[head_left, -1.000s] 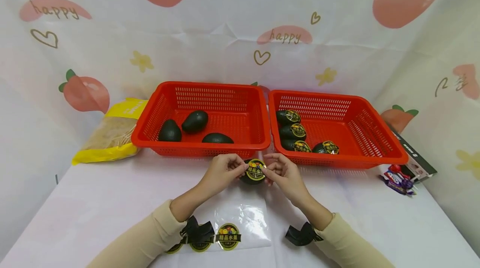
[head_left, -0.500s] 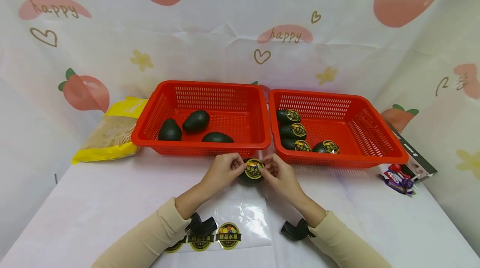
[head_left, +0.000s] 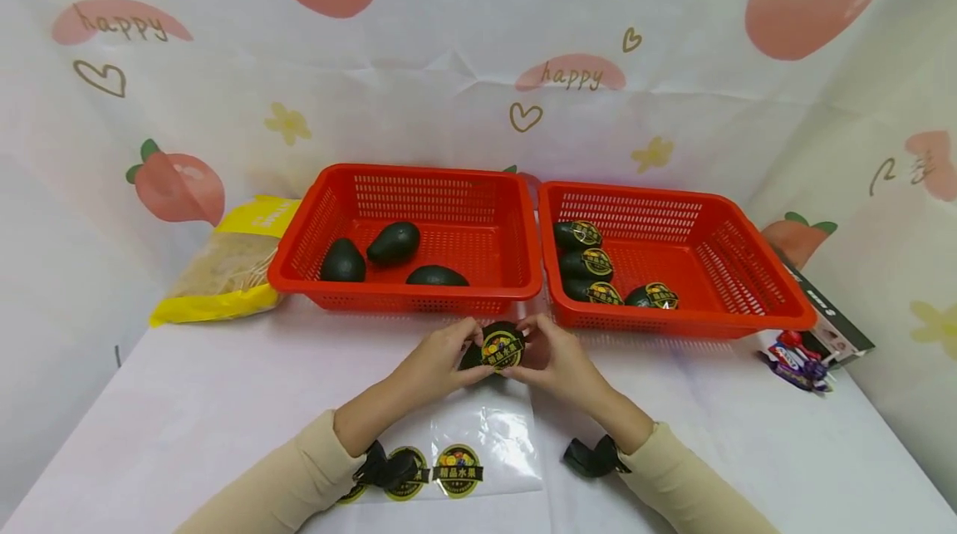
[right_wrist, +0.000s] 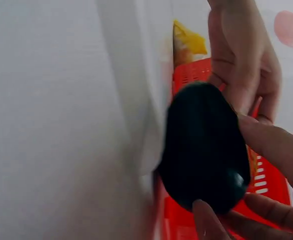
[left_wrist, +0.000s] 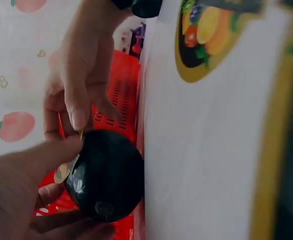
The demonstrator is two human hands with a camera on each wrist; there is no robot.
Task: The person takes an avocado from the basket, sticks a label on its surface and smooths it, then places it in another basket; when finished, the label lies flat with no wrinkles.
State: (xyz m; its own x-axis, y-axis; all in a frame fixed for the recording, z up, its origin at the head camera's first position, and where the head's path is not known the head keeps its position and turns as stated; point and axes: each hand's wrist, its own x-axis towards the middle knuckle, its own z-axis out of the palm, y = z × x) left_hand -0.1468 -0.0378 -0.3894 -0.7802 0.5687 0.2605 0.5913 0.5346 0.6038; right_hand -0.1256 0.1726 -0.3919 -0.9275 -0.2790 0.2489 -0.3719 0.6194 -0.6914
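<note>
A dark green avocado [left_wrist: 111, 175] stands near the table in front of the baskets, both hands around it. On its upper face lies a round black and gold sticker [head_left: 501, 350] with fruit pictures. My left hand [head_left: 437, 360] holds the avocado from the left, thumb at the sticker's lower edge and fingers curled behind. From the right, my right hand [head_left: 564, 360] grips it likewise, its thumb at the sticker's lower right. In the right wrist view the avocado's [right_wrist: 206, 150] bare underside faces the camera, with right fingertips touching it.
A left red basket [head_left: 419, 291] holds 3 bare avocados; a right red basket [head_left: 688, 320] holds several stickered ones. Nearer me lies a clear sheet [head_left: 512, 467] with round stickers [head_left: 458, 472]. A yellow bag [head_left: 224, 268] lies left; wrapped candies [head_left: 798, 364] and a box [head_left: 841, 330] lie right.
The fingers have gone from pinching the sticker's edges to wrapping round the avocado, thumbs now low on the sticker. The sticker lies tilted against the avocado, slightly lower in view.
</note>
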